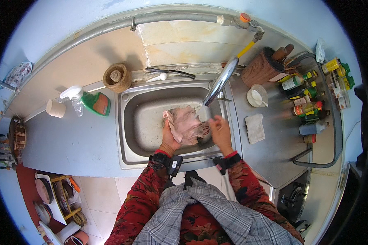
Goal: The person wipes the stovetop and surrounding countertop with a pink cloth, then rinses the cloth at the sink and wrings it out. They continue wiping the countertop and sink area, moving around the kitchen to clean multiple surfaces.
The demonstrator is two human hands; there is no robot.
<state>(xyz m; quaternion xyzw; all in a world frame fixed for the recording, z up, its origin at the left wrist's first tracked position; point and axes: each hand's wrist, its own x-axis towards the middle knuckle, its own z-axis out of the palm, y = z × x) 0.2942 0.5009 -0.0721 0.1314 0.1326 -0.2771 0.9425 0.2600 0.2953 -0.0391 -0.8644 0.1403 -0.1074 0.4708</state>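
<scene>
My left hand (169, 134) is closed around the near left edge of a limp, crumpled pale pink piece, which looks like cloth (186, 124). It is held over the stainless steel sink basin (144, 107). Grey patches show on the piece, and a dark patch with a thin red line is at its right end. To the right of that end is my right hand (220, 133), blurred by motion; I cannot tell whether its fingers touch or pinch anything. The chrome faucet (221, 81) reaches over the basin from behind.
On the left counter are a green spray bottle (95, 104), a paper cup (55, 109) and a stone mortar (117, 77). The right counter bears a bowl with a spoon (257, 95), a folded cloth (255, 128), a knife block (262, 67) and several condiment bottles (306, 108).
</scene>
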